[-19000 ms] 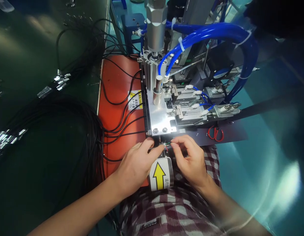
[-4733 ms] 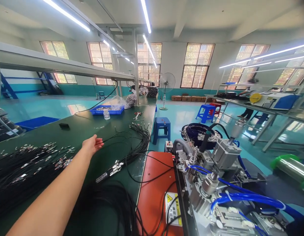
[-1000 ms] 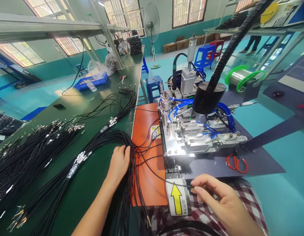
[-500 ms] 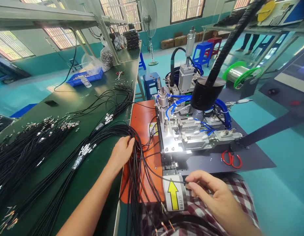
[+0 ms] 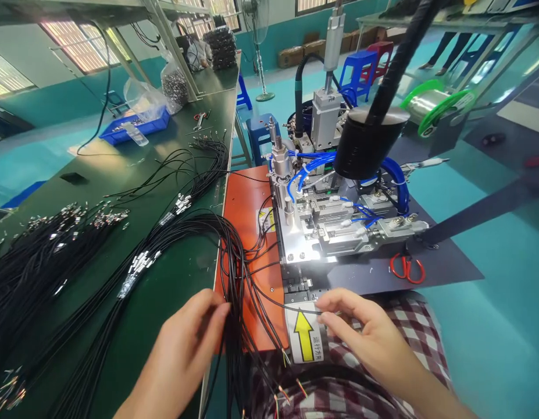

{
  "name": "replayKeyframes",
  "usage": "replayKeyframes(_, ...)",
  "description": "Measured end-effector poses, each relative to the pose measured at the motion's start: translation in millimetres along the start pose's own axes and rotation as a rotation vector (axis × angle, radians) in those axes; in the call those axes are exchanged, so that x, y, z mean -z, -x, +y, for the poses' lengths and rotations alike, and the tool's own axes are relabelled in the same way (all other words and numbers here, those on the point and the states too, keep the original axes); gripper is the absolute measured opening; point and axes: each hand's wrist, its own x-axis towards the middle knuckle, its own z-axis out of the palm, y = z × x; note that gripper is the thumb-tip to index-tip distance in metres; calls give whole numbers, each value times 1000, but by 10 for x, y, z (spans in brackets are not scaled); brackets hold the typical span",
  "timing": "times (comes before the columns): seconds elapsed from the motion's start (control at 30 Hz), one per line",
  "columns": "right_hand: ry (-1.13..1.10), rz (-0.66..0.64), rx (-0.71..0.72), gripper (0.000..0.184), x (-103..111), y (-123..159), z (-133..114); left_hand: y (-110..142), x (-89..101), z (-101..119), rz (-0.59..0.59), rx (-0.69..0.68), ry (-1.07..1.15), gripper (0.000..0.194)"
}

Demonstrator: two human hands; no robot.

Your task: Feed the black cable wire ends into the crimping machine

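Note:
My right hand [image 5: 360, 337] pinches one thin black cable [image 5: 280, 304] between thumb and fingertips, just over the yellow-arrow label [image 5: 304, 337]. That cable runs left into a thick bundle of black cables [image 5: 236, 273] draped over the orange board [image 5: 256, 192] and down past the table edge. Beside the bundle's left side is my left hand [image 5: 186, 343], fingers loosely curved and slightly apart, with nothing visible held in them. Stripped ends with coloured wires [image 5: 286, 393] hang over my lap. Right of the board stands a metal machine [image 5: 330, 227] with blue air tubes.
More cables with shiny metal ends [image 5: 138, 267] lie on the green table [image 5: 182, 285]. Farther back are a blue tray [image 5: 134, 125] and a wrench [image 5: 200, 121]. Red-handled scissors [image 5: 407, 267] rest on the machine's dark base. A black cylinder [image 5: 369, 142] hangs above the machine.
My left hand has let go of the cable bundle's upper part and come down toward me along its left side. My right hand still pinches the cable. The view has shifted slightly.

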Motion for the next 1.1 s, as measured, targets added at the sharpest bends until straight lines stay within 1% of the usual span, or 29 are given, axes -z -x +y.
replayKeyframes(0.03,-5,-7,33,15,-20,-17,-10,-78,-55,112,-31,-173,-26,19)
replayKeyframes(0.07,-12,-8,65,15,-34,-33,-18,-159,-124,225,-100,-322,-40,13)
replayKeyframes(0.1,-25,-10,91,16,-39,-46,-23,-237,-202,328,-174,-418,-48,11)
replayKeyframes(0.13,-43,-8,105,17,-33,-57,-25,-307,-282,413,-257,-480,-55,11)
replayKeyframes(0.2,-88,0,98,20,9,-67,-15,-413,-419,510,-384,-489,-39,17)
replayKeyframes(0.27,-131,4,50,21,69,-68,6,-470,-500,516,-433,-446,12,22)
replayKeyframes(0.37,-145,10,2,15,119,-78,29,-479,-533,462,-436,-396,71,22)
replayKeyframes(0.47,-114,-3,31,17,89,-114,13,-448,-547,470,-422,-375,79,18)
replayKeyframes(0.53,-121,-14,62,19,57,-143,-13,-435,-578,508,-401,-337,130,17)
replayKeyframes(0.6,-178,-21,64,21,43,-167,-36,-435,-620,536,-387,-265,253,19)
replayKeyframes(0.67,-262,-6,31,26,50,-183,-44,-447,-660,539,-386,-153,422,21)
replayKeyframes(0.73,-320,16,0,30,65,-187,-35,-465,-688,522,-407,-29,584,20)
replayKeyframes(0.8,-338,14,-8,30,71,-182,-20,-483,-700,503,-447,55,712,19)
replayKeyframes(0.87,-358,-22,-4,29,63,-176,-9,-497,-698,491,-481,85,787,22)
replayKeyframes(0.97,-415,-73,-12,29,40,-183,-13,-507,-680,484,-499,91,837,26)
replayKeyframes(1.1,-436,-96,-24,27,0,-180,-40,-507,-661,480,-532,97,888,28)
